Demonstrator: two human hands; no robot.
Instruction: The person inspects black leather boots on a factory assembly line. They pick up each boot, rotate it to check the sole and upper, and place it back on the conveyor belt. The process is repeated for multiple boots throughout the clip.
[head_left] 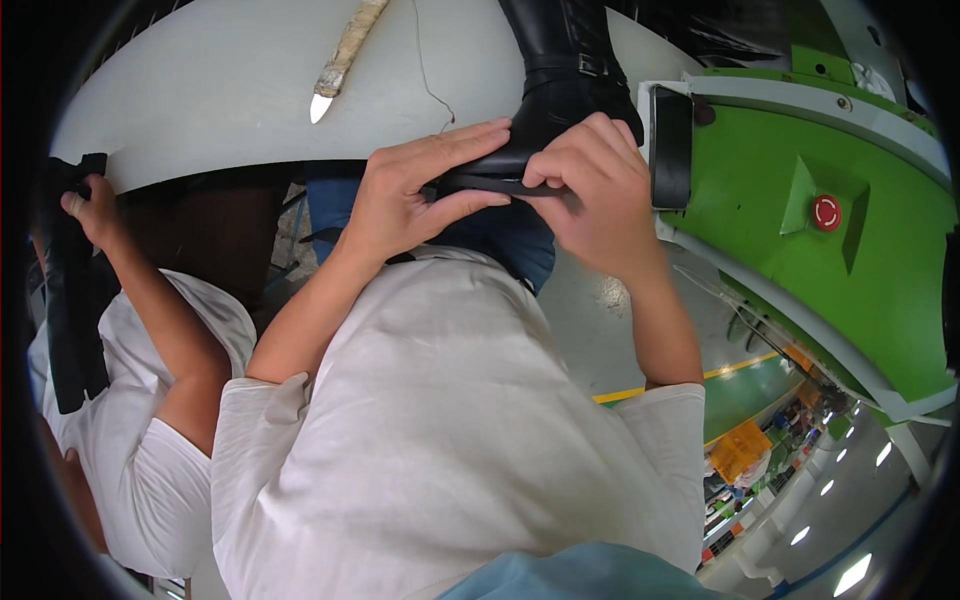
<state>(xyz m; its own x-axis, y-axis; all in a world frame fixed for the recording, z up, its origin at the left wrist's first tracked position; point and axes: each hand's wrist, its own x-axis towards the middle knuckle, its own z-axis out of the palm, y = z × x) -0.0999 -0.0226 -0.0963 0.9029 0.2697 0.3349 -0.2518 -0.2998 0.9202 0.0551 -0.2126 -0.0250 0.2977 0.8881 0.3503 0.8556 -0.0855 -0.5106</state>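
Observation:
A black boot with a small buckled strap lies on its side across the white table, its shaft pointing to the far edge and its sole toward me. My left hand grips the toe end, fingers over the upper and thumb under the sole. Closed around the sole's edge nearer the heel, my right hand presses with bent fingers. Whether a small tool sits inside those fingers is hidden. Left of the boot lies a knife with a wrapped handle and a short pale blade.
The white table curves in front of me, with a thin thread on it. At right stands a green machine with a red stop button. A co-worker's hand at left holds a black boot piece.

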